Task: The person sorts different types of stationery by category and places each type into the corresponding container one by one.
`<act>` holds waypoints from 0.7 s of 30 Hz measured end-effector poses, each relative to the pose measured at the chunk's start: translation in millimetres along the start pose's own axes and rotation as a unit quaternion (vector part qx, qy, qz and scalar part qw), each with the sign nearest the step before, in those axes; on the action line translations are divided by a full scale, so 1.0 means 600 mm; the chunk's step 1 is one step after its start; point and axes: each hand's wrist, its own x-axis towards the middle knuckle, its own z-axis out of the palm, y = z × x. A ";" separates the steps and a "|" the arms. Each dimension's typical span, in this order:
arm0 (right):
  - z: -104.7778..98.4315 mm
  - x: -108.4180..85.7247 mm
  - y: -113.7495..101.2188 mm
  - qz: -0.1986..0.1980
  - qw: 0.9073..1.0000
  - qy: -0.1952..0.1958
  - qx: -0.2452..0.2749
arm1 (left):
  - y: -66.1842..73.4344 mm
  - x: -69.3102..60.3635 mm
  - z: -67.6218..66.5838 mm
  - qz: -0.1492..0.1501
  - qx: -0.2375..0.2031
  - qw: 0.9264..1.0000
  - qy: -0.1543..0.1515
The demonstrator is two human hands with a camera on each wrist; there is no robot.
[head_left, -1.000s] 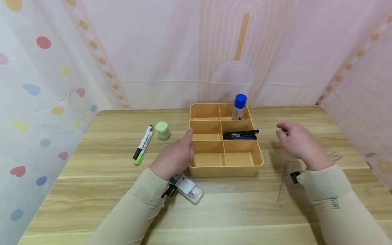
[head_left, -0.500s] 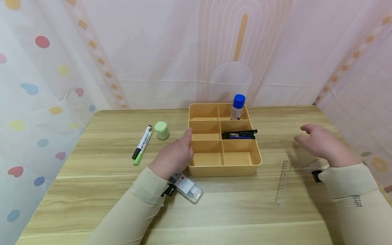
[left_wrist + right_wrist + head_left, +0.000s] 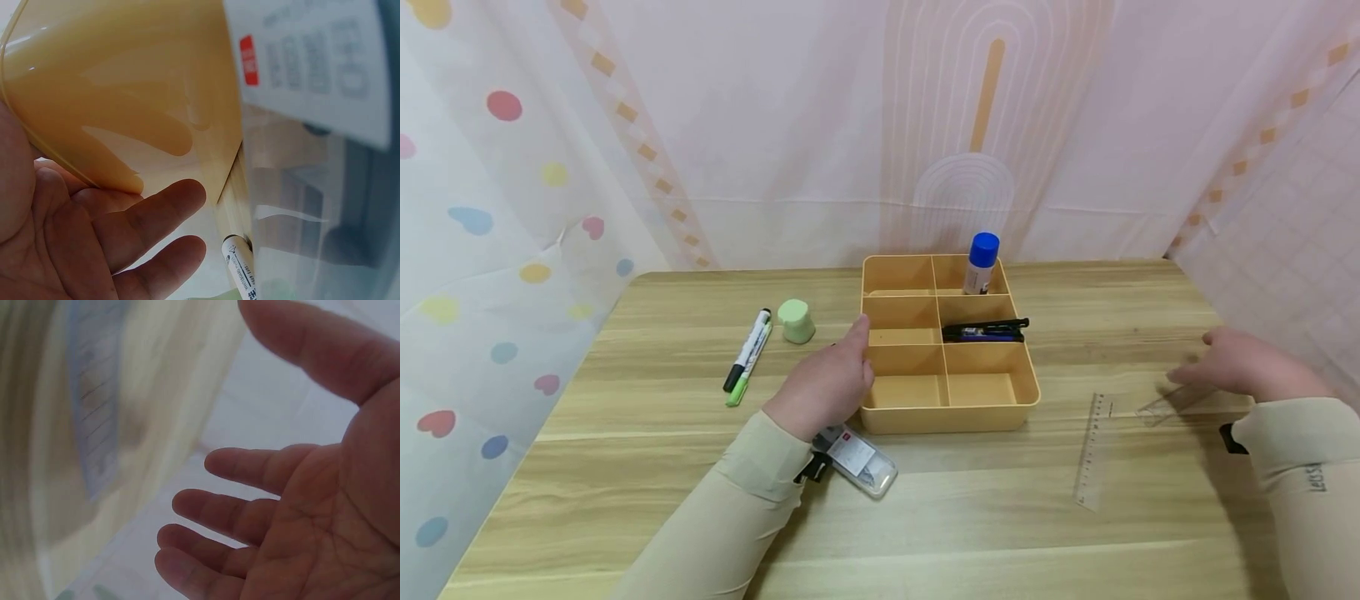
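A tan six-compartment storage box (image 3: pixel 951 419) stands on the table. My left hand (image 3: pixel 822 385) holds its left wall, thumb over the rim and fingers against the outer side (image 3: pixel 134 106). Below that wrist lies a clear plastic case with a white label (image 3: pixel 856 461). My right hand (image 3: pixel 1247 364) hovers with spread fingers at the table's right side, holding nothing. Close to its fingertips is a clear plastic strip with markings (image 3: pixel 1172 406), a ruler by its look (image 3: pixel 100 419); the hand covers part of it in the head view. Another clear ruler (image 3: pixel 1092 450) lies between it and the box.
A blue-capped glue stick (image 3: pixel 981 265) stands in the box's back right compartment. Black and blue pens (image 3: pixel 985 331) fill the middle right one. Left of the box are a pale green block (image 3: pixel 797 322), a black-capped marker (image 3: pixel 747 350) and a green-capped marker (image 3: pixel 750 364).
My right hand has moved rightward and a little down, from beside the box to the marked clear strip. My left hand stays on the box, which has not visibly moved.
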 end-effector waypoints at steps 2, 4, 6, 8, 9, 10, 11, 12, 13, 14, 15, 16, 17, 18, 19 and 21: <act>0.003 0.001 0.011 0.004 1.000 -0.011 -0.003 | 0.001 0.000 0.000 0.000 -0.002 1.000 -0.001; 0.007 0.003 0.020 0.002 1.000 -0.023 -0.010 | 0.002 0.001 0.000 -0.001 -0.001 1.000 -0.001; 0.012 0.006 0.028 -0.004 0.999 -0.028 -0.022 | 0.003 0.002 0.000 -0.006 0.000 1.000 -0.003; 0.016 0.009 0.035 -0.006 0.999 -0.033 -0.026 | 0.004 0.003 0.000 -0.008 -0.001 1.000 -0.005; 0.017 0.010 0.038 -0.006 0.999 -0.036 -0.029 | 0.004 0.003 0.001 -0.009 -0.001 1.000 -0.005; 0.019 0.011 0.041 -0.005 0.999 -0.036 -0.032 | 0.004 0.003 0.001 -0.010 0.000 1.000 -0.005; 0.020 0.013 0.043 -0.004 0.999 -0.035 -0.034 | 0.004 0.003 0.002 -0.011 -0.001 1.000 -0.006; 0.021 0.013 0.045 -0.002 0.999 -0.036 -0.037 | 0.005 0.002 0.002 -0.009 -0.001 1.000 -0.006; 0.022 0.014 0.047 0.001 0.999 -0.038 -0.035 | 0.005 0.002 0.002 -0.008 -0.001 1.000 -0.005; 0.023 0.015 0.048 0.002 0.999 -0.040 -0.035 | 0.005 0.002 0.002 -0.008 0.000 1.000 -0.005; 0.024 0.015 0.049 0.005 0.998 -0.042 -0.035 | 0.005 0.002 0.002 -0.008 0.001 1.000 -0.005; 0.025 0.015 0.050 0.004 0.998 -0.043 -0.035 | 0.005 0.002 0.002 -0.008 0.001 1.000 -0.005; 0.026 0.016 0.050 0.006 0.998 -0.044 -0.034 | 0.006 0.002 0.002 -0.007 0.001 1.000 -0.005; 0.027 0.016 0.050 0.008 0.998 -0.046 -0.032 | 0.006 0.002 0.001 -0.007 0.000 1.000 -0.006; 0.027 0.016 0.050 0.007 0.998 -0.047 -0.031 | 0.006 0.002 0.002 -0.009 0.000 1.000 -0.006; 0.028 0.016 0.050 0.006 0.998 -0.047 -0.032 | 0.007 0.001 0.001 -0.010 0.000 1.000 -0.007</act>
